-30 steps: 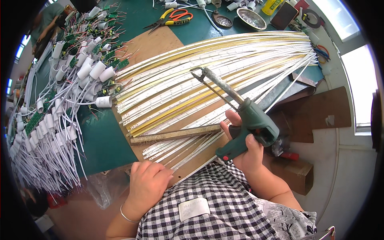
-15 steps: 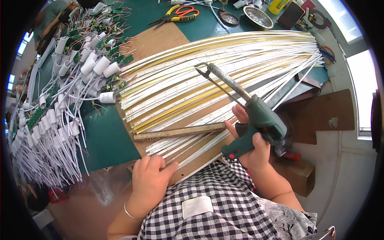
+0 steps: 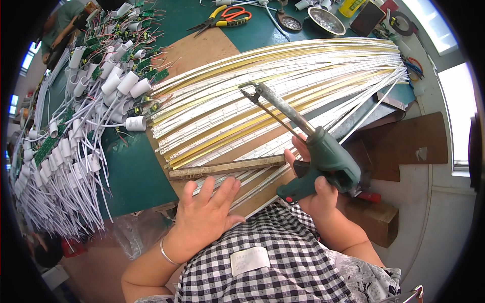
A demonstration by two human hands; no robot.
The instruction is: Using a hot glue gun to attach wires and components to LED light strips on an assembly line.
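My right hand (image 3: 323, 202) is wrapped round the handle of a dark green soldering gun (image 3: 331, 156). Its metal barrel and thin feed rod point up and to the left, over the long white and yellow LED strips (image 3: 237, 103). Fingers spread, my left hand (image 3: 204, 212) rests palm down at the near left ends of the strips and partly covers them. Just beyond those fingers a narrow wooden bar (image 3: 227, 166) lies across the strips. The strips fan out on a brown board (image 3: 202, 48).
At the left is a large heap of white lamp caps (image 3: 129, 83) with wires and green circuit boards. Pliers with orange and yellow handles (image 3: 232, 17), a metal bowl (image 3: 326, 22) and a yellow bottle (image 3: 351, 7) stand at the far side. A cardboard box (image 3: 376, 222) sits low at right.
My left hand has shifted right and away from me, and its curled fingers have spread out. The soldering gun's tip has swung slightly left.
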